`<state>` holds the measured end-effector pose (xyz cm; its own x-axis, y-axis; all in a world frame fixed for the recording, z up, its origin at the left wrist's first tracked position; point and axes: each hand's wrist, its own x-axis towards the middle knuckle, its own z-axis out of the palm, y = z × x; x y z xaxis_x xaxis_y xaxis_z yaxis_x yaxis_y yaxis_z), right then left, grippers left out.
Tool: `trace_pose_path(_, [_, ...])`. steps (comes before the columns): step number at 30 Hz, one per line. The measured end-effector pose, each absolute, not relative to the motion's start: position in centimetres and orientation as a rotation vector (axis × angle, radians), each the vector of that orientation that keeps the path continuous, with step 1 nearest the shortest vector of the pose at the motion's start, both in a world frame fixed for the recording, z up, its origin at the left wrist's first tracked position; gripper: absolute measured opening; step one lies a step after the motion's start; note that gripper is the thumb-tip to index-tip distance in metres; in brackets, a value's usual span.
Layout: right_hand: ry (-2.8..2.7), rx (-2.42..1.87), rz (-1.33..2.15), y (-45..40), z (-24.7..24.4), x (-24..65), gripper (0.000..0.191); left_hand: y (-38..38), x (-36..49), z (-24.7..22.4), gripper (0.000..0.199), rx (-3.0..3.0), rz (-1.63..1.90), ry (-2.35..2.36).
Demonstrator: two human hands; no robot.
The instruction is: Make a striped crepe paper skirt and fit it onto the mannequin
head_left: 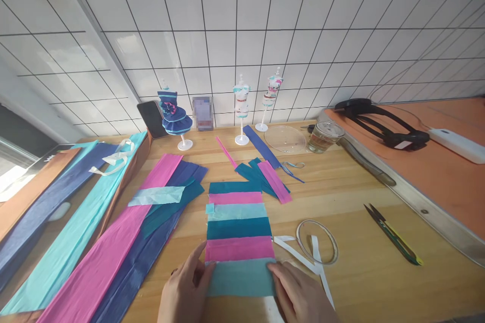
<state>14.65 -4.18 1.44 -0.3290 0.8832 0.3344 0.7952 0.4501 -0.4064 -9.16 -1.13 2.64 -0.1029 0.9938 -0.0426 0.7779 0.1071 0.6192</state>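
In the head view, the striped panel (pixel 239 228) lies flat on the wooden bench (pixel 341 192), straight ahead and close in, its teal, pink and aqua bands running crosswise. It looks thin and light, like crepe paper or soft fabric; I can't tell which. I'd expect it to be limp, quick to crease and easy to tear or pull skewed along the joins. I'd take it by both side edges, near a join, with light fingertips – no tugging.

The left hand (pixel 185 285) has its thumb and a finger at the left edge, and the right hand (pixel 303 292) rests its fingertips on the right edge, both around the top of the pale aqua band (pixel 242 280) nearest me. Whether they pinch or merely press, I can't tell from here.

On the bench, a white ribbon (pixel 297 252) and a clear ring (pixel 335 245) sit just right of the panel, with snips (pixel 394 237) further right. A long magenta strip (pixel 102 262) slants across the left. Behind stand three small dress forms (pixel 241 103) and a glass (pixel 325 139), backed by a white tiled wall (pixel 220 20) – an orange surface (pixel 447 186) adjoins on the right.
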Motion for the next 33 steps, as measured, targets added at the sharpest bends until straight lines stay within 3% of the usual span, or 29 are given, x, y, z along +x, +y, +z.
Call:
trace_pose_path(14, [-2.233, -1.387, 0.137, -5.1, 1.0, 15.0, 0.026, -1.7, -9.5, 2.3, 0.033, 1.726, 0.722, 1.920])
trace_pose_path(26, [-2.191, -1.442, 0.070, -3.9, 1.6, 14.1, 0.029, -1.1, -9.1, 2.1, 0.033, 1.718, 0.550, 1.995])
trace_pose_path(33, [-2.174, -1.479, 0.236, -4.2, 1.9, 14.5, 0.026, -1.6, -9.0, 2.8, 0.031, 1.677, 0.765, 1.945])
